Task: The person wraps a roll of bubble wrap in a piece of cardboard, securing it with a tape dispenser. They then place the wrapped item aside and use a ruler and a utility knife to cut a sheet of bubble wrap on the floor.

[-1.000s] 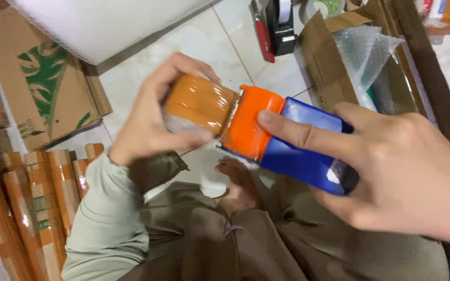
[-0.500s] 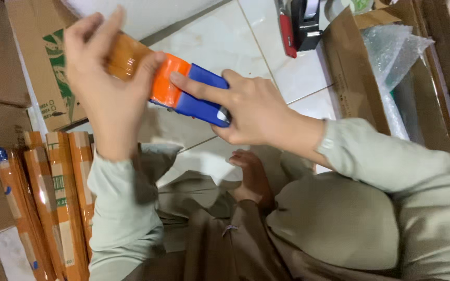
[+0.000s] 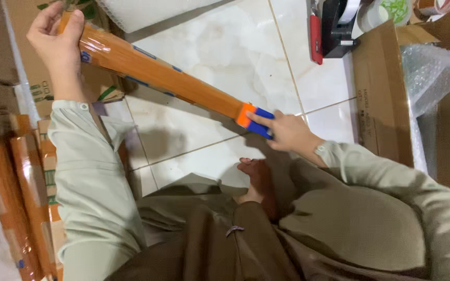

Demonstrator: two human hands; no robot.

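Observation:
A long, narrow package (image 3: pixel 157 73) wrapped in glossy orange-brown tape stretches diagonally above the white tile floor (image 3: pixel 220 47). My left hand (image 3: pixel 53 39) grips its far end at the upper left. My right hand (image 3: pixel 287 132) holds a blue and orange tape dispenser (image 3: pixel 256 122) pressed against the package's near end, at the middle of the view. I sit on the floor, one bare foot (image 3: pixel 256 179) tucked under my legs.
Several similar orange-wrapped long packages (image 3: pixel 16 203) lie at the left. Flat cardboard (image 3: pixel 381 88) and bubble wrap (image 3: pixel 428 67) sit at the right. A black desk tape dispenser (image 3: pixel 339 26), a red cutter (image 3: pixel 316 31) and a tape roll (image 3: pixel 386 10) are at the top right.
My left hand swung the package's far end up and to the left. My right hand ran the dispenser along the package down to its near end.

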